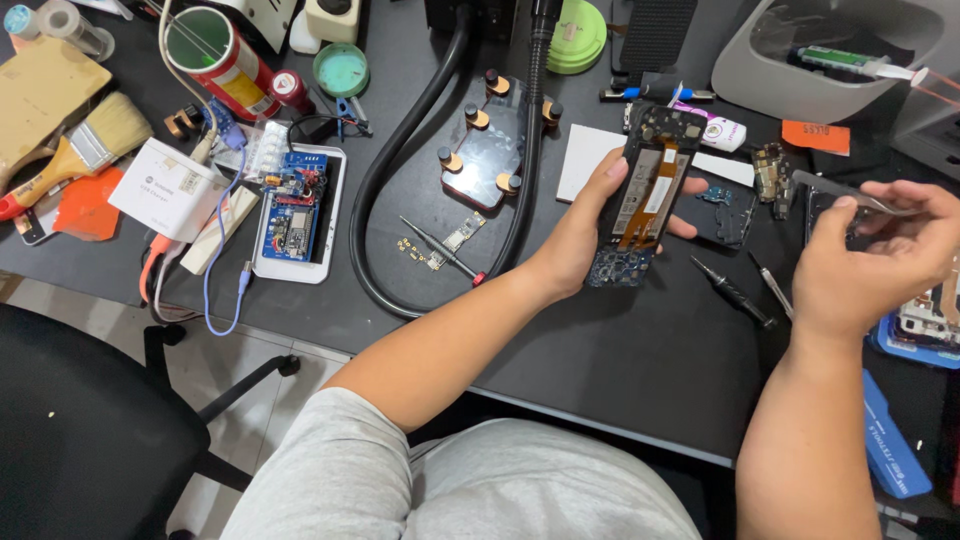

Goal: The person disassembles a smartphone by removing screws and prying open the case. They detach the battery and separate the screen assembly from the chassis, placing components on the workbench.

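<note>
The left hand (pixel 585 235) grips an opened phone (pixel 645 190) above the black bench (pixel 620 350); the right hand (pixel 865 265) pinches tweezers (pixel 850 192); two screwdrivers (pixel 735 293) lie between.

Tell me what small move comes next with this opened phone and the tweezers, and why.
Probably bring the tweezers over to the phone. The left hand holds the phone open side up, its boards and flex bare, while the right hand pinches the tweezers well off to the side.
</note>
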Motion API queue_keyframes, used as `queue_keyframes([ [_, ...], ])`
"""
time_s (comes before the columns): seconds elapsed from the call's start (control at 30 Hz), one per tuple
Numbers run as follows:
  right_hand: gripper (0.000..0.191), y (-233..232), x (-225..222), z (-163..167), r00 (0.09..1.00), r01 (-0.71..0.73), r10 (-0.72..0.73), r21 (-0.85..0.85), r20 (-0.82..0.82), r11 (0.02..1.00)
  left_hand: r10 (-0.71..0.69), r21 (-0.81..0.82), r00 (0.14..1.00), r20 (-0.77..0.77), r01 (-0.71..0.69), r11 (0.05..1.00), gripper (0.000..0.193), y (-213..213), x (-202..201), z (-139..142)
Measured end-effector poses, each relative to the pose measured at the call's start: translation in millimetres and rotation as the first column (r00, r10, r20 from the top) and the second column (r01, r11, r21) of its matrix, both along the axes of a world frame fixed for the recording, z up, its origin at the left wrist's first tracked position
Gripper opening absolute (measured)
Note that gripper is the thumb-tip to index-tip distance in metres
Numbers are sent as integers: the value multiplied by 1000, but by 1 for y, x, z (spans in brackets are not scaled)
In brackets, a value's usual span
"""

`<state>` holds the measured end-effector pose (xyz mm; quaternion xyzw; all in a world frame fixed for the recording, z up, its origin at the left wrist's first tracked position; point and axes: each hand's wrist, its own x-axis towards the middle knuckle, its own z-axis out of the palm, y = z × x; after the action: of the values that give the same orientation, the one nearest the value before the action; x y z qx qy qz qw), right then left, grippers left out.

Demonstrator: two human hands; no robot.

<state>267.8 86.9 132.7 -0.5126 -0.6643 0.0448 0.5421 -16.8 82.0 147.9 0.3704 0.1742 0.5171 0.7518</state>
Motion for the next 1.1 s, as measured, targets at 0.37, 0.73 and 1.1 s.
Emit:
queue_keyframes([
  [0.37, 24, -12, -39, 32, 970, 36, -85, 212, 228, 977, 1, 1, 1000, 17, -1, 1000, 57, 1, 0, -2],
  [0.73, 17, -19, -55, 26, 968, -77, 44, 128, 247, 989, -29, -17, 999, -18, 28, 999, 61, 1, 12, -5],
  [1.1, 18, -21, -59, 32, 962, -226, 191, 177, 194, 958, -178, -39, 984, 24, 179, 983, 59, -2, 23, -5],
])
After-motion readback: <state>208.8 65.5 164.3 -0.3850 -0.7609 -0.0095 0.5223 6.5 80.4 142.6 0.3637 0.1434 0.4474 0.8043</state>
